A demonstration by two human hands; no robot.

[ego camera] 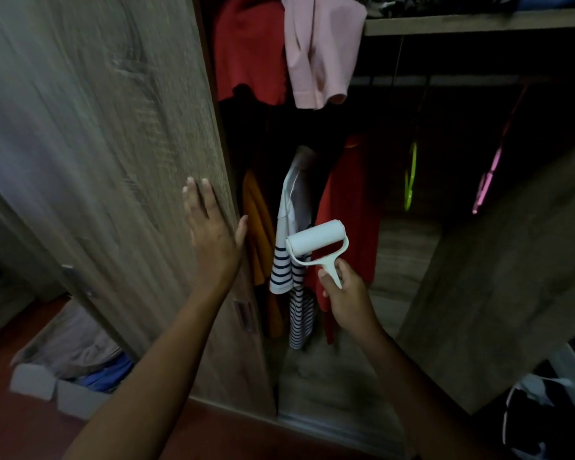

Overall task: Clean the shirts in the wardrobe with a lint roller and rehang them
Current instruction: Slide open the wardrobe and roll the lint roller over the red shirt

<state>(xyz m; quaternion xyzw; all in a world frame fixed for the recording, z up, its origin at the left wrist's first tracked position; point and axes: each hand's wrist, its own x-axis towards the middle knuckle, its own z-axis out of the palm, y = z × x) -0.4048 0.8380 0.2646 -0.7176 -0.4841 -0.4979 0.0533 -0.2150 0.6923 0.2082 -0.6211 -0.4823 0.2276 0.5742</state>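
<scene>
My right hand (347, 297) grips the handle of a white lint roller (316, 240), held in front of the open wardrobe. My left hand (211, 227) lies flat with fingers spread on the edge of the wooden wardrobe door (107, 144). Inside hang an orange shirt (259, 234), a white shirt with navy stripes (291, 277) and a red shirt (352, 220). The roller sits just in front of the striped shirt. Higher up hang a red garment (246, 51) and a pink one (319, 51).
Two bare hangers, a green one (411, 175) and a pink one (488, 179), hang in the dark right half. A shelf (478, 23) with folded clothes runs above. The right door (498, 287) stands open. A fabric box of clothes (63, 373) sits on the floor at left.
</scene>
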